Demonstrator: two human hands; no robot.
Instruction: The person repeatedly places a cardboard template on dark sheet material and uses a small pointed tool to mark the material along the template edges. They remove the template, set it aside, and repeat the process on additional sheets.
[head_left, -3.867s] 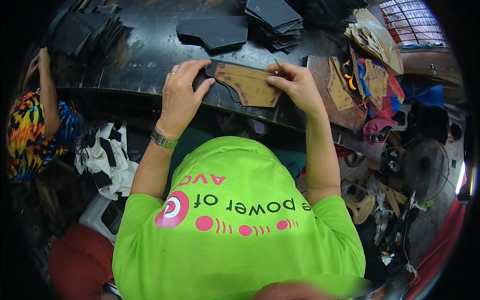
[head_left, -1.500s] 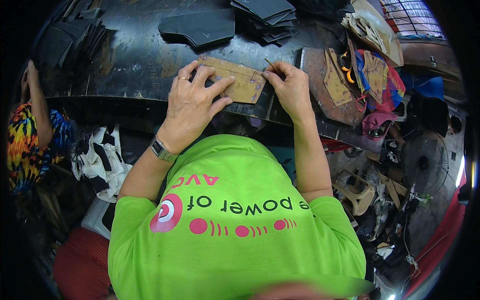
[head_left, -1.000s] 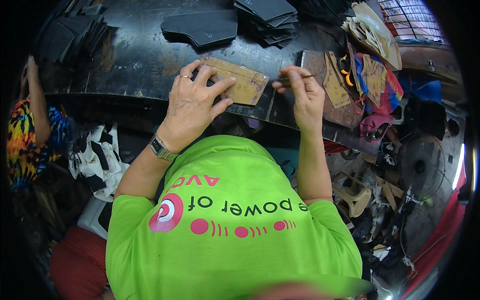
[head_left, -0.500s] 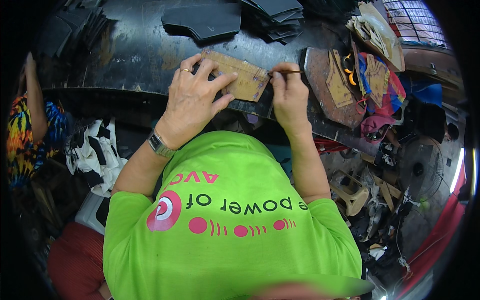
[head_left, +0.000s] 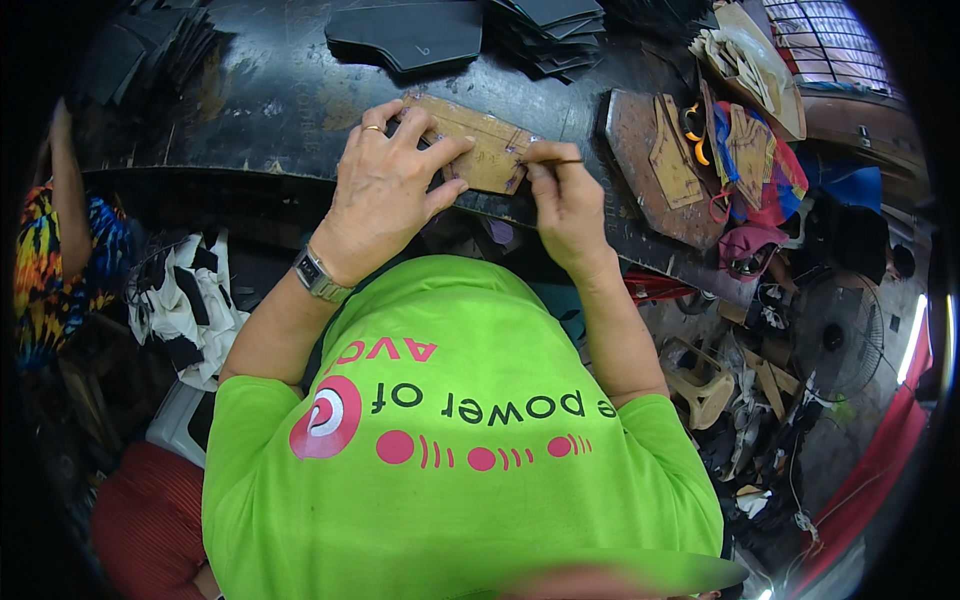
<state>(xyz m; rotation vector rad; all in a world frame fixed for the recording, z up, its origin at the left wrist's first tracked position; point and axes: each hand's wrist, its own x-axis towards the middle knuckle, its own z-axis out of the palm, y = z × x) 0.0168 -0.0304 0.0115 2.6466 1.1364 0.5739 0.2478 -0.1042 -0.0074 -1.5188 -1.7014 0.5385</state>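
A tan, marked template board (head_left: pixel 485 150) lies at the near edge of the dark worktable. Across its left part my left hand (head_left: pixel 385 190) rests with fingers spread, the fingertips on the board and the thumb by its near edge. My right hand (head_left: pixel 570 200) pinches a thin, dark pen-like stick (head_left: pixel 572 161) at the board's right end. The stick's back end pokes out to the right, while its tip is at the board's right part, too small to make out clearly.
Black cut sheets (head_left: pixel 405 40) are stacked beyond the board, with another black stack (head_left: pixel 550 35) beside them. To the right lie a brown slab (head_left: pixel 635 150), tan templates (head_left: pixel 675 155) and orange-handled scissors (head_left: pixel 697 135). At the far left a person's arm (head_left: pixel 70 190) shows. A fan (head_left: pixel 838 335) stands at right.
My right hand has shifted slightly left and up along the board's right end, its stick now over the board. My left hand stays almost in place on the board.
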